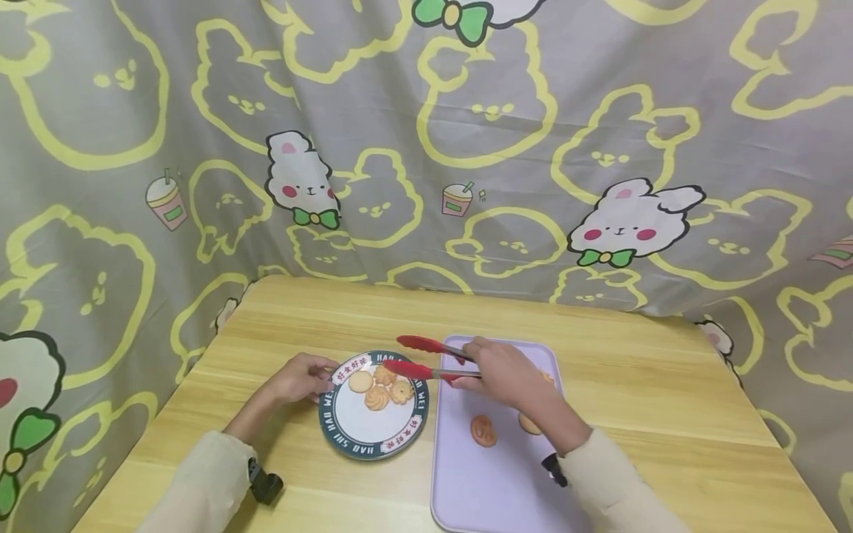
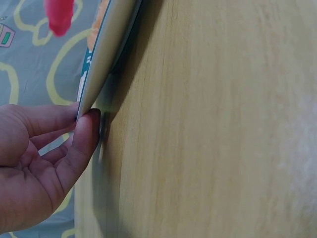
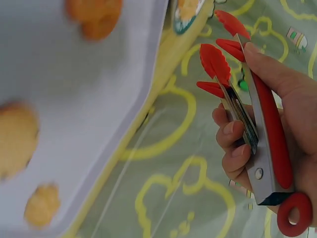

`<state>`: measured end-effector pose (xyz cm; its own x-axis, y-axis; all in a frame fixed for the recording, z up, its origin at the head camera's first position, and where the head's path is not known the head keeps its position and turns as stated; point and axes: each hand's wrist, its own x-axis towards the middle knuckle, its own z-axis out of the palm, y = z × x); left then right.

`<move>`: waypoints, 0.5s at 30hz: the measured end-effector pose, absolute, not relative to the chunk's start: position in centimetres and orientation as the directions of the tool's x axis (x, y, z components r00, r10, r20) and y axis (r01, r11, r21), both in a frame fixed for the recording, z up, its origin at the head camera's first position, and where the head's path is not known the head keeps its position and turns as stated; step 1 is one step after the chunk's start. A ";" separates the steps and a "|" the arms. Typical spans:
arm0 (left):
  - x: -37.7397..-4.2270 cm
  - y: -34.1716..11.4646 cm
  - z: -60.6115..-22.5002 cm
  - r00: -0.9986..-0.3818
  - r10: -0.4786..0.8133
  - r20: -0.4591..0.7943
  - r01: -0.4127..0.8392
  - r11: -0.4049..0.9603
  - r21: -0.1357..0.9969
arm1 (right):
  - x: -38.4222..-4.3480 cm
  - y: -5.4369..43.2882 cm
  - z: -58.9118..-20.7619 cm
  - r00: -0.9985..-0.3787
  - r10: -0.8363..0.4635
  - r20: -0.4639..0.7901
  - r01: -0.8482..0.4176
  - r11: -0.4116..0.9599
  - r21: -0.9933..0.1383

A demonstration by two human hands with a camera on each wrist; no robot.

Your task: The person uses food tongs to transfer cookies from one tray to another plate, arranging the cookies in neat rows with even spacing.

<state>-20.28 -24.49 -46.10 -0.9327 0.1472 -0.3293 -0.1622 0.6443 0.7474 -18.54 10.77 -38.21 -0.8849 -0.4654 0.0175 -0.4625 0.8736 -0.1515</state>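
Note:
My left hand (image 1: 300, 378) pinches the left rim of a round white plate (image 1: 363, 428) with a dark green lettered border. In the left wrist view, thumb and fingers hold the plate's edge (image 2: 101, 62), tilted just off the table. Several cookies (image 1: 376, 400) lie together toward the plate's far side. My right hand (image 1: 503, 372) grips metal tongs (image 3: 270, 141) with red tips and red handle grips. The tongs' tips are apart over the plate's far right side, with nothing between them.
A lilac tray (image 1: 483, 485) lies right of the plate. On it are a pretzel-shaped cookie (image 1: 483, 430), a round cookie (image 1: 529, 424) and another cookie (image 1: 546, 376), partly hidden by my right arm. A patterned curtain (image 1: 400, 148) hangs behind the wooden table (image 1: 666, 407).

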 end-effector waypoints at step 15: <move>-20.1 -24.3 -45.7 -0.930 0.147 -0.336 -0.169 0.642 0.748 | -16.6 22.3 -38.5 -0.936 -0.347 0.052 -0.351 0.921 -0.170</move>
